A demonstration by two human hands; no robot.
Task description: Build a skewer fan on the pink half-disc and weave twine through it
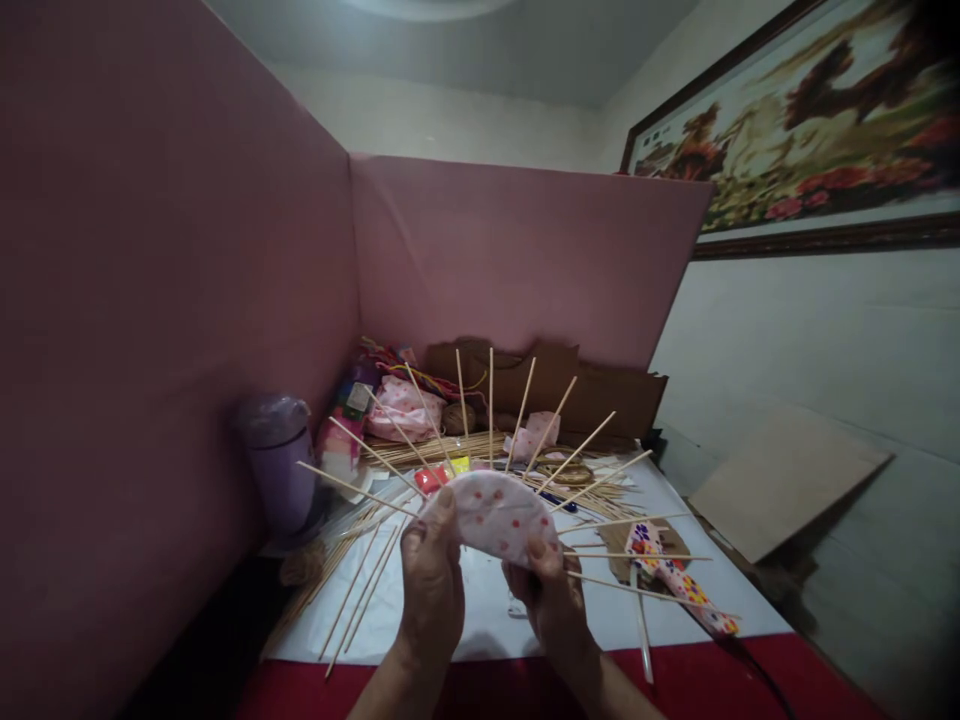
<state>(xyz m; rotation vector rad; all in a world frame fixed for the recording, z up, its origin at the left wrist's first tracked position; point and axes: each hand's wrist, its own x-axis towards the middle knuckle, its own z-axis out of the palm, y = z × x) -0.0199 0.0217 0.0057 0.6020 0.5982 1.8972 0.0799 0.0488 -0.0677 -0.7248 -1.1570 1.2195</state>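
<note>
A rounded white disc [495,512], covered in cloth with pinkish-red spots, is held up in front of me above the table. Thin wooden sticks [491,405] fan out from its edge on the top and both sides. My left hand [433,575] is closed on the disc's left side, thumb on the front face. Gripping the lower right is my right hand [553,595], its thumb also on the spotted cloth. The fingers behind the disc are mostly hidden. To the right of my right hand lies a flower-patterned hot glue gun [679,578] with a clear glue stick [643,630].
Loose sticks [364,590] lie at the left on the white table covering [480,635]. A purple bin [281,470] stands far left. Behind are spotted cloth [405,408], a twine ball [457,418], more sticks and torn cardboard [619,400]. Pink panels [510,250] enclose the left and back.
</note>
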